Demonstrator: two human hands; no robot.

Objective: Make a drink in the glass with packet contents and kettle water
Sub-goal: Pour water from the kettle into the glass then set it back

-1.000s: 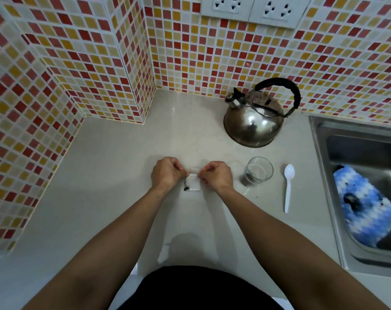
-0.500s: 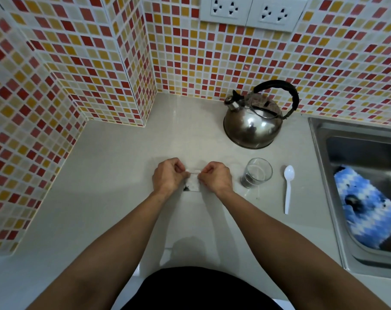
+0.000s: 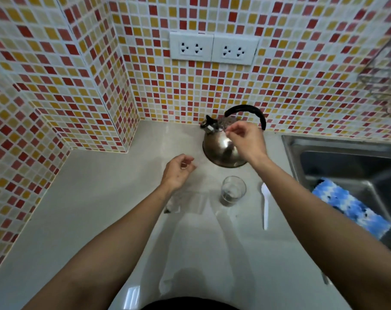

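- Clear glass (image 3: pixel 233 190): upright, dark residue at its bottom, below the right fingertips (image 3: pixel 229 131).
- Steel kettle (image 3: pixel 221 151): black handle, directly behind those fingers.
- Transparent packet (image 3: pixel 186 203): blurred, beneath the left fingers (image 3: pixel 188 163).

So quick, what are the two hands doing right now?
Left hand: loosely curled above the counter, apparently empty.
Right hand: raised before the kettle, fingertips pinched; contents cannot be told.

We see our own bare forearms, no sleeves, rings or watch, and a dark garment (image 3: pixel 188 304) at our waist.
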